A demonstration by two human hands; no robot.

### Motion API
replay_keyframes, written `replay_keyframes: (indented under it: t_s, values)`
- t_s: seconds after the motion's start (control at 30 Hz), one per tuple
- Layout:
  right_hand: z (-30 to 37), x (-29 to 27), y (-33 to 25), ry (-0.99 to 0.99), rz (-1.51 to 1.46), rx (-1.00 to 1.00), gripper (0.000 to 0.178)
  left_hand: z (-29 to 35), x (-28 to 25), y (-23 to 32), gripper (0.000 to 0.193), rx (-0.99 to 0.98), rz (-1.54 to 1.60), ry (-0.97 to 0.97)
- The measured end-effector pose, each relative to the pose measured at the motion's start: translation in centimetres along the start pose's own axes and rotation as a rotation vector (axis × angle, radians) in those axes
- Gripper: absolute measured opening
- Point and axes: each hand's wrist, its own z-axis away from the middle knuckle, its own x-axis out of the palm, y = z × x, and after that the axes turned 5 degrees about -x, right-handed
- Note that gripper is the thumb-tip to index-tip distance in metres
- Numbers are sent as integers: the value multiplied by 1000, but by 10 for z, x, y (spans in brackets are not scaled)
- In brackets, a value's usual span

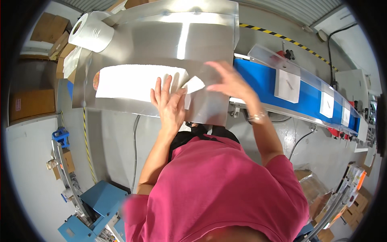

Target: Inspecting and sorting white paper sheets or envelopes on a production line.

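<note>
A long row of white, soft-looking folded sheets (pixel 137 82) lies on a metal table (pixel 153 46). My left hand (pixel 169 107) rests on the row's right end, its fingers stretched over the white material and its thumb by the edge. Beside that thumb, a small white folded piece (pixel 194 85) sticks out to the right at a tilt. My right hand (pixel 231 82) is above the table's right side, slightly blurred, its fingers apart and nothing in them. It is apart from the small piece. A reddish patterned object (pixel 96 80) shows at the row's left end.
A blue conveyor belt (pixel 264 82) with clear side guards runs off to the right, carrying a white flat packet (pixel 287 86) and others farther along. A large white roll (pixel 92 32) stands at the table's far left corner. Cardboard boxes (pixel 32 105) are at the left.
</note>
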Motion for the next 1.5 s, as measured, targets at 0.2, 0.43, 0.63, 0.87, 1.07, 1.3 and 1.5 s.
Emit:
replay_keyframes:
  t_s: [0.2, 0.43, 0.63, 0.87, 1.07, 1.3, 1.5]
  values:
    - [-8, 37, 41, -15, -425, 72, 39, -5, -3, 1, 41, -79, 61, 47]
    - [73, -52, 116, 625, 151, 695, 56, -2, 1, -17, 31, -23, 22, 81]
    - [64, -61, 59, 605, 829, 572, 57, -3, -3, -10, 27, -59, 30, 76]
    - [-25, 46, 26, -71, -11, -204, 55, -8, -8, -5, 28, 16, 23, -29]
    - [0, 29, 49, 200, -412, 275, 40, -4, -10, -29, 38, -32, -50, 40]
    - [74, -59, 127, 744, 296, 703, 56, -8, -7, -26, 32, -32, -24, 44]
    - [61, -54, 78, 797, 902, 377, 54, -7, -8, -22, 29, -38, 22, 81]
